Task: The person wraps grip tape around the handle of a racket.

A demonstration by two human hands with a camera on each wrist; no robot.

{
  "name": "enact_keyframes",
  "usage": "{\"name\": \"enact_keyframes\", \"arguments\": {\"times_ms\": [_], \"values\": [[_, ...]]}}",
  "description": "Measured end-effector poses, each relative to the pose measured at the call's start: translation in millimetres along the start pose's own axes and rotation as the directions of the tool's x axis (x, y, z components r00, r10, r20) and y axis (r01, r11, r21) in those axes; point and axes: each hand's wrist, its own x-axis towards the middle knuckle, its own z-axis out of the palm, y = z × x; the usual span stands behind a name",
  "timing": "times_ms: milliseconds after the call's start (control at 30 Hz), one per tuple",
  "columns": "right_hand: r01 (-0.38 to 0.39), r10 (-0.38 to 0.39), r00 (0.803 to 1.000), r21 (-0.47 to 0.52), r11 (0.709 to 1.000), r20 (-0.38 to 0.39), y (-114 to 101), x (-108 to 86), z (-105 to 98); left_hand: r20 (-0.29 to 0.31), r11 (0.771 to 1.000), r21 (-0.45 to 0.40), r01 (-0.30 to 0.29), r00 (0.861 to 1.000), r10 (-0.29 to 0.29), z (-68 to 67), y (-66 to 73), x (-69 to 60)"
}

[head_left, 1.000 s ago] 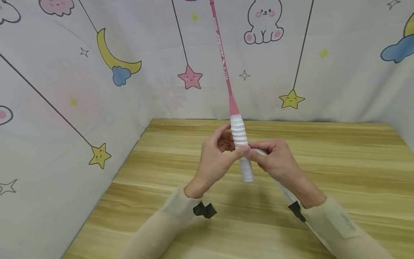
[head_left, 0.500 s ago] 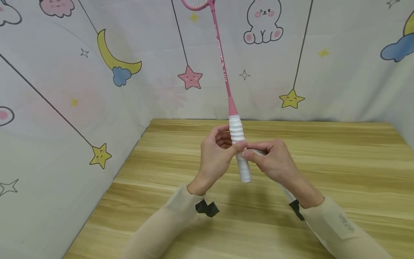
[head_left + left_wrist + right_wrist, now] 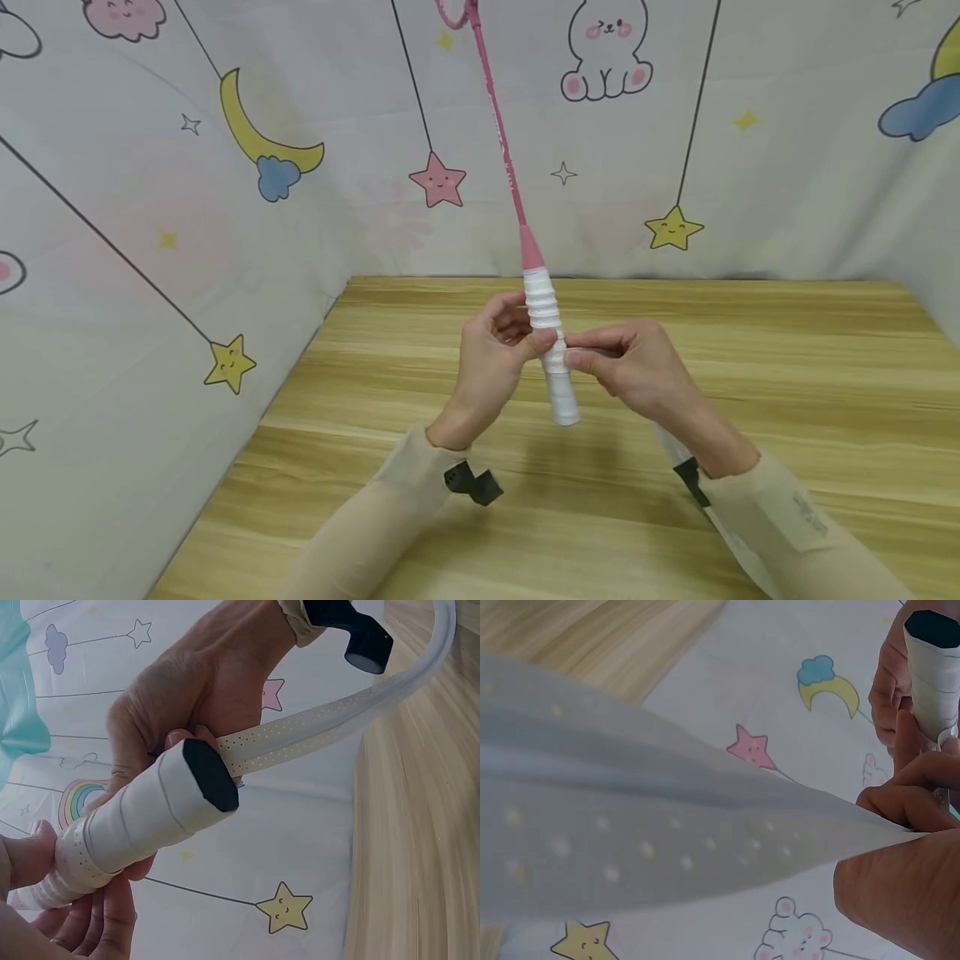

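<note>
A pink badminton racket point(image 3: 501, 133) is held tilted over the table, its handle end downward and its head cut off by the top edge of the head view. White perforated grip tape point(image 3: 543, 302) lies in ridged coils round the upper handle; the lower handle point(image 3: 562, 398) is smoother. My left hand point(image 3: 487, 358) holds the handle between thumb and fingers. At the handle's right side, my right hand point(image 3: 645, 367) pinches the loose tape point(image 3: 315, 724), which trails back past the wrist. A dark butt cap point(image 3: 211, 776) shows in the left wrist view.
A wood-grain table point(image 3: 360, 392) lies below the hands. White cloth point(image 3: 360, 100) with printed stars, moons and animals stands behind and to the left. Black wrist-worn devices point(image 3: 474, 483) sit at both cuffs.
The racket has shifted slightly left and turned about its length, so its head looks narrower. Ridged tape reaches lower on the handle. Both hands keep their holds.
</note>
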Motion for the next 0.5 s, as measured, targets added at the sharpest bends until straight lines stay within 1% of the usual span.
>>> {"name": "enact_keyframes", "arguments": {"times_ms": [233, 500], "values": [[-0.01, 0.011, 1.0, 0.024, 1.0, -0.02, -0.6, 0.8, -2.2, 0.04, 0.999, -0.031, 0.021, 0.999, -0.02, -1.4, 0.5, 1.2], [-0.004, 0.004, 0.999, -0.013, 1.0, -0.054, 0.9, 1.2, -0.4, 0.119, 0.996, -0.085, 0.039, 0.992, -0.029, -3.8, 1.9, -0.7]]}}
